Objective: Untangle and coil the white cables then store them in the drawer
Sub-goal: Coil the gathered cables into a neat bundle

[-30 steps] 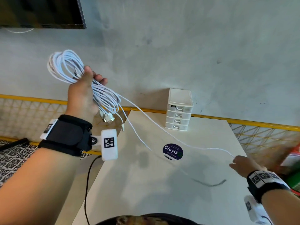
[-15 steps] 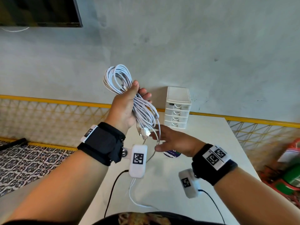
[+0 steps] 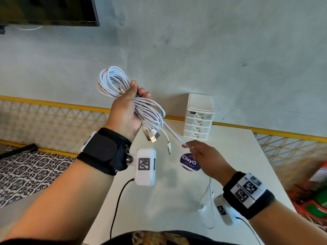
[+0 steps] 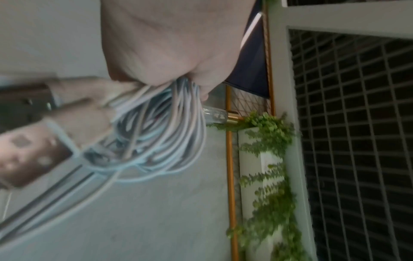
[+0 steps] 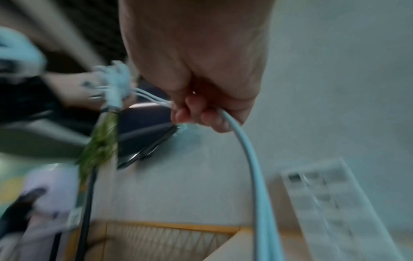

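1. My left hand [image 3: 126,110] is gripping the cables [image 3: 123,96] as a coiled bundle, raised above the table's [image 3: 247,165] far left corner, thumb up and fingers wrapped round the strands.
2. The coil's upper loops are standing above my thumb; lower loops are hanging below the palm.
3. Several plug ends [image 3: 153,137] are dangling from the bundle just under my left palm.
4. My right hand [image 3: 203,156] is pinching one strand [image 3: 172,132] that is running taut from the bundle down to my fingertips.
5. In the right wrist view, my fingers [image 5: 201,113] are curling round that strand [image 5: 250,159], which is trailing down past the hand.
6. The slack is hanging below my right wrist, over the table's near edge.
7. The drawer unit [image 3: 199,117] is standing at the table's far edge against the wall, all its drawers pushed in, just beyond my right hand.
8. A round dark sticker [image 3: 188,162] is lying on the table, partly under my right hand.
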`<action>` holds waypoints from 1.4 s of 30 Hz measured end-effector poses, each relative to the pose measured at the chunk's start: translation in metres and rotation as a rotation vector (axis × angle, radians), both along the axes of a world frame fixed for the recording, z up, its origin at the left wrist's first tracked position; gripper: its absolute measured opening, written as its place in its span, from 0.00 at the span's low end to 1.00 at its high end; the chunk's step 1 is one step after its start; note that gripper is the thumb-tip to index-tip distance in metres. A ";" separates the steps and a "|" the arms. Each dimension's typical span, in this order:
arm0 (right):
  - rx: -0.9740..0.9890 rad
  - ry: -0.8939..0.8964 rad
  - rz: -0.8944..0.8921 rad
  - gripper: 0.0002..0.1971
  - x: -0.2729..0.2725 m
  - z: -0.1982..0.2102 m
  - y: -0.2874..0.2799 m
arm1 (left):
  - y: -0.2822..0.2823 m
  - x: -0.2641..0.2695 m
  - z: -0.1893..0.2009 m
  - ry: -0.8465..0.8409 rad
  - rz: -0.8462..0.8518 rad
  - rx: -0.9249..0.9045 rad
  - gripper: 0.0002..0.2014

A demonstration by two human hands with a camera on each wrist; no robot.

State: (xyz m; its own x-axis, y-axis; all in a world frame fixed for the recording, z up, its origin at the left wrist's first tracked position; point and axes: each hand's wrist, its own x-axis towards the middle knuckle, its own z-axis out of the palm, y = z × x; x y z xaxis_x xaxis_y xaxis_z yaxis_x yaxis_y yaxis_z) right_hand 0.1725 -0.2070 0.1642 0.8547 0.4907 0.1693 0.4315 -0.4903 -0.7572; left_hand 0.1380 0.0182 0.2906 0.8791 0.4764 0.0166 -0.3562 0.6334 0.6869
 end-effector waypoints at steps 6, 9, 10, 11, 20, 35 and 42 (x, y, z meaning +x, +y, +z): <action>-0.289 -0.438 0.376 0.23 -0.033 0.048 0.006 | -0.027 -0.008 -0.026 0.119 0.290 0.908 0.10; -0.157 -0.678 0.196 0.11 -0.034 0.085 0.015 | -0.045 -0.007 -0.040 0.083 0.140 1.040 0.08; -0.112 -0.678 0.109 0.05 -0.032 0.095 0.017 | -0.051 -0.007 -0.042 0.055 0.069 1.045 0.07; -0.068 -0.646 0.045 0.02 -0.030 0.102 0.017 | -0.058 -0.007 -0.043 0.039 0.011 1.044 0.05; 0.033 -0.327 -0.200 0.16 -0.014 0.103 0.011 | -0.067 -0.018 -0.047 0.071 -0.300 0.893 0.11; 0.484 -0.206 0.056 0.16 -0.020 0.116 0.007 | -0.049 -0.021 -0.066 0.221 -0.483 1.126 0.03; 0.658 0.141 0.131 0.07 -0.009 0.114 0.020 | -0.062 -0.027 -0.055 -0.036 -0.700 0.837 0.07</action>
State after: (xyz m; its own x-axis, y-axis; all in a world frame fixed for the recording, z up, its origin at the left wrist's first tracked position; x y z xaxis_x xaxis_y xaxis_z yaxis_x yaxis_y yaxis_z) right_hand 0.1640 -0.1872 0.2782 0.8313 0.4247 0.3587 0.3310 0.1403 -0.9332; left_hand 0.1114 -0.0437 0.2352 0.9434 -0.3035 0.1337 -0.1276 0.0400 0.9910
